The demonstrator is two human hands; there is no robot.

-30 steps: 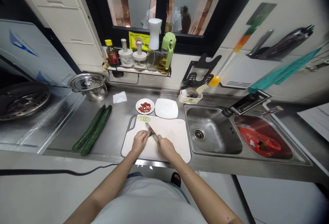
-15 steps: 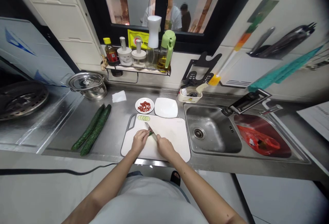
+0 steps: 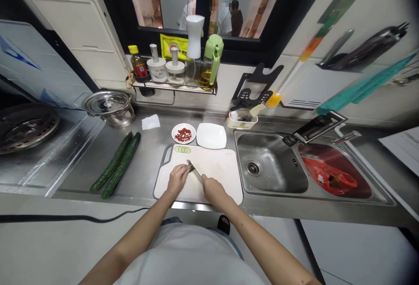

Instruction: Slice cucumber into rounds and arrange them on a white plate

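My right hand (image 3: 213, 191) is closed round the handle of a kitchen knife (image 3: 195, 171), its blade slanting up and left over the white cutting board (image 3: 222, 167). Under the fingertips of my left hand (image 3: 177, 179) is a small green piece of cucumber (image 3: 191, 169), mostly hidden by the fingers, right beside the blade. Several thin cucumber slices (image 3: 182, 149) lie overlapped in a row near the board's upper left corner. Behind the board stand a small plate (image 3: 174, 139) of chopped red pieces and a white square plate (image 3: 211, 135).
Two whole cucumbers (image 3: 121, 165) lie on the steel counter at left, with a lidded pot (image 3: 111, 109) behind them. A double sink (image 3: 271, 163) adjoins the board at right, a red plastic bag (image 3: 330, 178) in its far basin. A rack (image 3: 175, 87) of bottles hangs above.
My right hand and the knife have shifted slightly to the right, so the blade slants more. My left hand stays on the cucumber piece. The view has tilted a little.
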